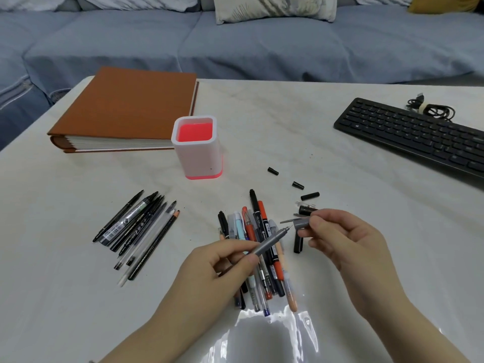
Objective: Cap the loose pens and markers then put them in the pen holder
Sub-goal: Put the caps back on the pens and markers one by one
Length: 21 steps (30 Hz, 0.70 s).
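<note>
My left hand (222, 268) grips a grey pen (271, 242) by its barrel, bare tip pointing up and right. My right hand (343, 237) pinches a grey cap (301, 224) a short way off the tip, apart from it. Under the hands lies a pile of mixed pens and markers (258, 258). A second group of pens (138, 229) lies to the left. Several loose black caps (298, 185) are scattered right of the pile. The white pen holder (196, 153) with a red inside stands upright behind the pile, nothing visible in it.
A brown binder (125, 108) lies at the back left, touching the holder's far side. A black keyboard (413, 134) with a coiled cable (432, 108) sits at the right. A clear plastic sheet (275, 334) lies at the near edge. A grey sofa is behind the table.
</note>
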### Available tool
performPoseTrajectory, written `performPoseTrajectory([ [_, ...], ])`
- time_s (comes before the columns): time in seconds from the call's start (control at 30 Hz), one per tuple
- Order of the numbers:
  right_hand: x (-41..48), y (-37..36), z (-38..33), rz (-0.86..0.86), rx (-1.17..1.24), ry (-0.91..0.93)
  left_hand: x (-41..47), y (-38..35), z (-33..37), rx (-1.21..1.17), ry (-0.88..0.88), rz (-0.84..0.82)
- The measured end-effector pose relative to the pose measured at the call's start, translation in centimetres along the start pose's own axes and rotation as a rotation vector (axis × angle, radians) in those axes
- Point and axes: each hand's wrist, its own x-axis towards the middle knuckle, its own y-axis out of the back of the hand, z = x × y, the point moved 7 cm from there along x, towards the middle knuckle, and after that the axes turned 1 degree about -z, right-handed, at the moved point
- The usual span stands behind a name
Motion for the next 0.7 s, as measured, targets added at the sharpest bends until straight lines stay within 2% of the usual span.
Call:
performPoseTrajectory([
  [0.13, 0.1, 0.3, 0.0, 0.004, 0.007, -0.004, -0.1, 0.1, -0.3, 0.012, 0.018, -0.008],
  [0.4, -0.5, -1.7, -0.4, -0.148, -0.066, 0.020, 0.0, 0.1, 0.1, 0.118, -0.025, -0.007],
  [0.6, -0.8, -1.6, -0.2, -0.125, -0.039, 0.055, -0.5, 0.1, 0.8, 0.202, -0.161, 0.042],
  [0.7, -0.8, -1.9, 0.3, -0.133, -0.074, 0.067, -0.5, 0.0, 0.3, 0.149, -0.125, 0.068],
])
